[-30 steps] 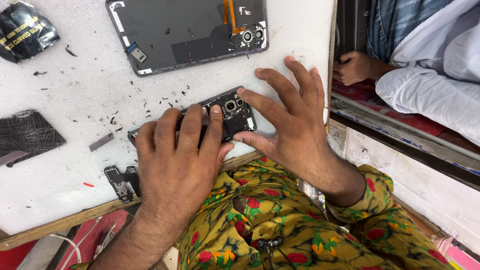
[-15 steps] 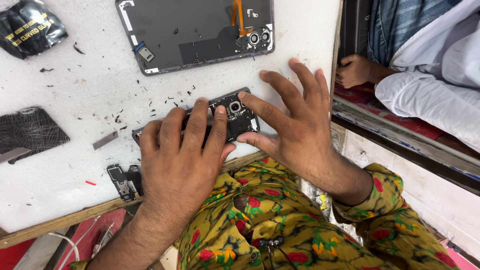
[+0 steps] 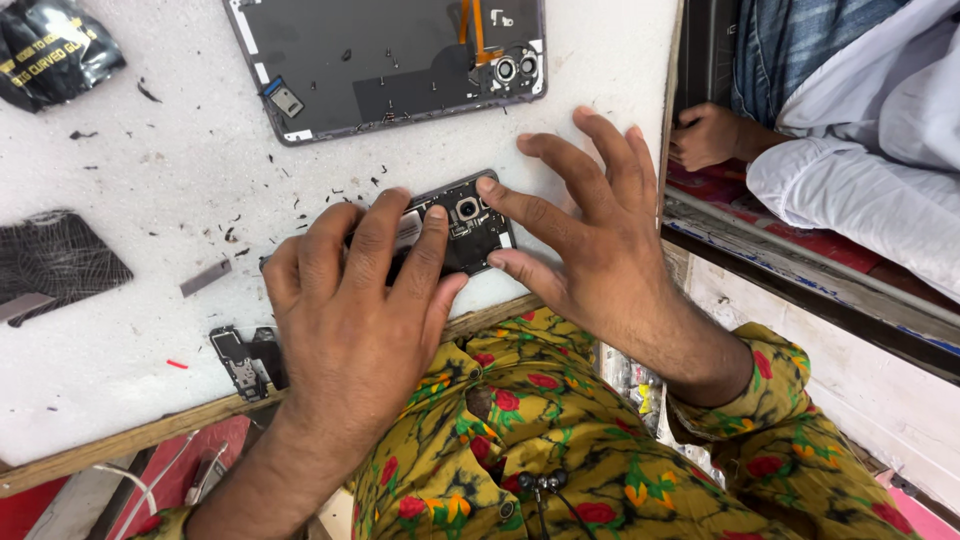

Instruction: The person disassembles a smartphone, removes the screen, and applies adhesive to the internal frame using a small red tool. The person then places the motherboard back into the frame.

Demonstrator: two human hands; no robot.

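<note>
White scuffed worktop (image 3: 120, 400) dotted with black debris, wooden front edge; another person's hand (image 3: 705, 135) rests past its right edge. Large grey opened tablet shell (image 3: 380, 60) lies inner face up at the top, likely parked clear. Left hand (image 3: 350, 310) lies flat, fingers together, pinning the small black opened phone body (image 3: 470, 225) near the front edge. Right hand (image 3: 590, 250), fingers spread wide, steadies its right end with fingertip and thumb, gripping nothing. Small black bracket parts (image 3: 240, 360) sit left.

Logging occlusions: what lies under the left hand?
The left hand rests flat on an opened phone; only its camera end shows, touched by the right hand. The rest is covered.
</note>
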